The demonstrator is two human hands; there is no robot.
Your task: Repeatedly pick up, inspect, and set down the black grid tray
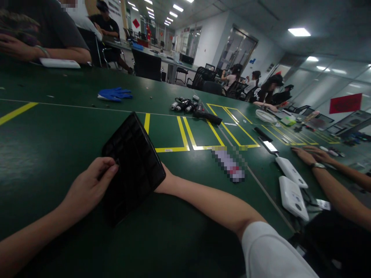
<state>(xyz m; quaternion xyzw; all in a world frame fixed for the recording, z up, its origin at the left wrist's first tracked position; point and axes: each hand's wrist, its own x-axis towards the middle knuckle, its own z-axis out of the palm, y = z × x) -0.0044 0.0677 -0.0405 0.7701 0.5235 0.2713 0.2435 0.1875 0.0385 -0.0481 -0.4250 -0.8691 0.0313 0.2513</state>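
One black quilted case (135, 164), tilted over the bench (185, 231), two hands on it. Left hand (94, 181) at 9 o'clock, thumb and fingertips pinched together at its near face; can't tell on what. Right hand (165, 181) at 3, mostly hidden behind, grip unclear. One blue glove (115, 94) near 12; two white devices far out at 3.

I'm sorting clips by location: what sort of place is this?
Probably a shared office or workshop: a long green table marked with yellow tape, black office chairs, and rectangular white ceiling lights.
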